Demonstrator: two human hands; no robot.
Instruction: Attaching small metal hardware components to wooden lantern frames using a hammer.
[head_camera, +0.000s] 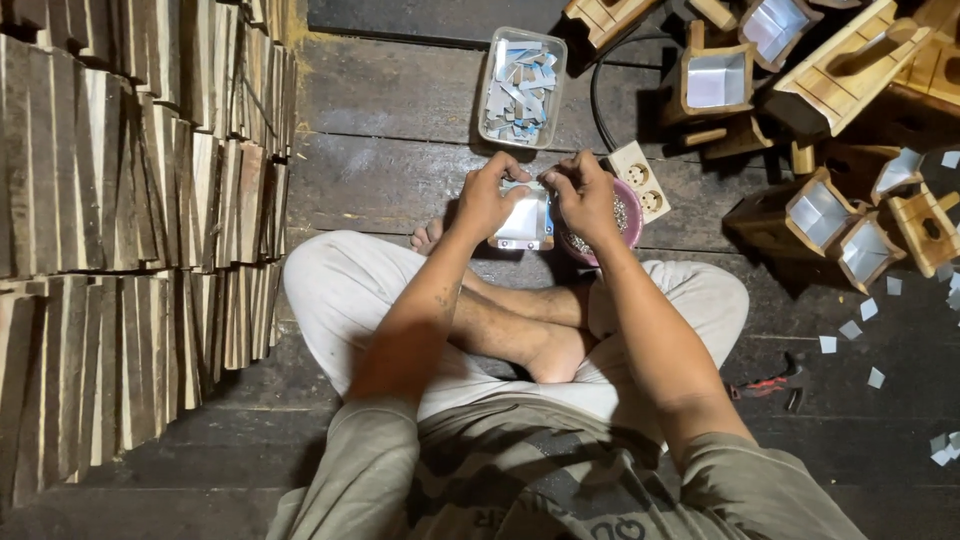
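Both the left hand (487, 200) and right hand (585, 198) pinch a small wooden box (523, 222), probably metal-lined, so press evenly.

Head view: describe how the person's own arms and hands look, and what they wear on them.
Both arms are bare from the short sleeves down. The sleeves are olive-grey, ending above the elbows. The left hand and right hand wear no gloves; no rings or watch can be made out. A small dark mark, perhaps a tattoo, sits on the left forearm.
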